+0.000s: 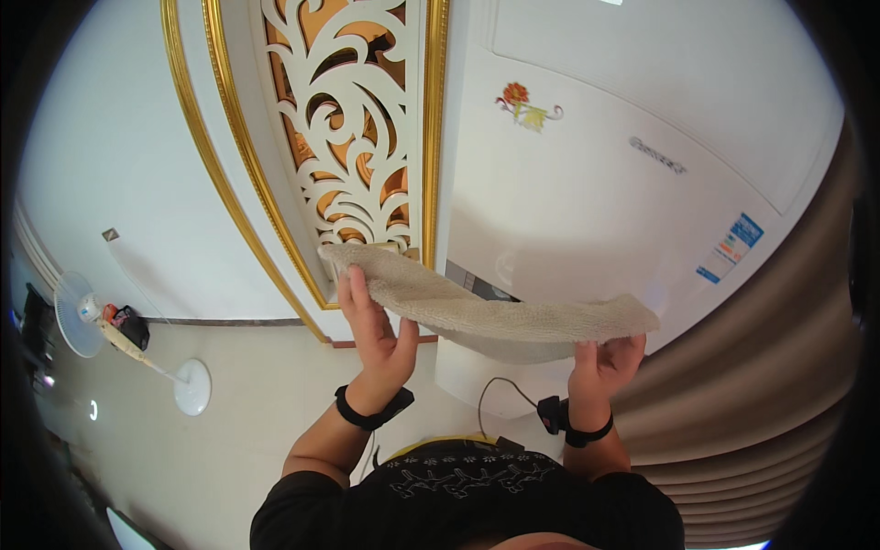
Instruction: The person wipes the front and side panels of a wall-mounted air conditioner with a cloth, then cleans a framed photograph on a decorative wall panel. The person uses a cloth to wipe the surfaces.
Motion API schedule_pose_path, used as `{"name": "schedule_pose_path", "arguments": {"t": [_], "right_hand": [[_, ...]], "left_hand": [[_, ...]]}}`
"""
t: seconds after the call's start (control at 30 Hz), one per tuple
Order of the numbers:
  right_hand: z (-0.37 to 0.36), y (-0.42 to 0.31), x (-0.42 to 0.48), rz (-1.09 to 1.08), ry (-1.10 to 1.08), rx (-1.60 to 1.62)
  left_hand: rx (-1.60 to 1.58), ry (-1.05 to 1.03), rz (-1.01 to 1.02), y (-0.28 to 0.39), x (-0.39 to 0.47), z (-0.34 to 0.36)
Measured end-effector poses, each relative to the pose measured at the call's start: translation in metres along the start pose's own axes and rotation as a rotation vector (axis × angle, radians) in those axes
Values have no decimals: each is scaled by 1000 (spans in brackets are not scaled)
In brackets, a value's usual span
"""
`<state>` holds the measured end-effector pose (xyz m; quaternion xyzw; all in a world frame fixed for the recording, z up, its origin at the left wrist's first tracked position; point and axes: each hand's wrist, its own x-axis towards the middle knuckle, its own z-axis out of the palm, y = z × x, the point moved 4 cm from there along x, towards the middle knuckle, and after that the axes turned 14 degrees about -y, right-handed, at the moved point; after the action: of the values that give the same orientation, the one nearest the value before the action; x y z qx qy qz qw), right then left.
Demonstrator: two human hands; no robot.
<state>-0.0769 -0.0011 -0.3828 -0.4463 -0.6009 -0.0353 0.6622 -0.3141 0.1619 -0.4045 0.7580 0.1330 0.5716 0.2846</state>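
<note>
A beige plush cloth (495, 313) stretches between my two hands, sagging slightly in the middle with its pile showing. My left hand (378, 326) pinches its left end, fingers behind and thumb apart near the lower edge. Its right end is gripped by my right hand (608, 364), whose fingertips are partly hidden by the fabric. Behind the cloth rises a tall white appliance (584, 206), with a flower decal (526, 106) and a printed label (730, 247) on its front. The cloth covers part of the dark strip low on that front.
A white scrollwork panel (354, 130) in a gold frame (434, 137) stands left of the appliance. Brown curtains (749, 419) hang close on the right. On the floor at left is a pedestal fan (191, 386). Black wrist straps (375, 412) and a cable (485, 395) are near my forearms.
</note>
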Motion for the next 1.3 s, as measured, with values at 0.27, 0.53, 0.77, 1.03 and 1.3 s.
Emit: {"name": "schedule_pose_path", "arguments": {"t": [0.27, 0.53, 0.77, 1.03, 1.3], "right_hand": [[5, 11, 14, 145, -45, 68], [40, 9, 37, -112, 94, -475], [109, 40, 51, -238, 1095, -714], [205, 14, 86, 124, 556, -937], [199, -64, 113, 299, 492, -278]], "left_hand": [[174, -45, 122, -30, 50, 10], [99, -16, 311, -68, 132, 14], [-355, -109, 393, -144, 178, 19], [-568, -293, 408, -193, 240, 3], [-991, -490, 485, -171, 302, 30]]}}
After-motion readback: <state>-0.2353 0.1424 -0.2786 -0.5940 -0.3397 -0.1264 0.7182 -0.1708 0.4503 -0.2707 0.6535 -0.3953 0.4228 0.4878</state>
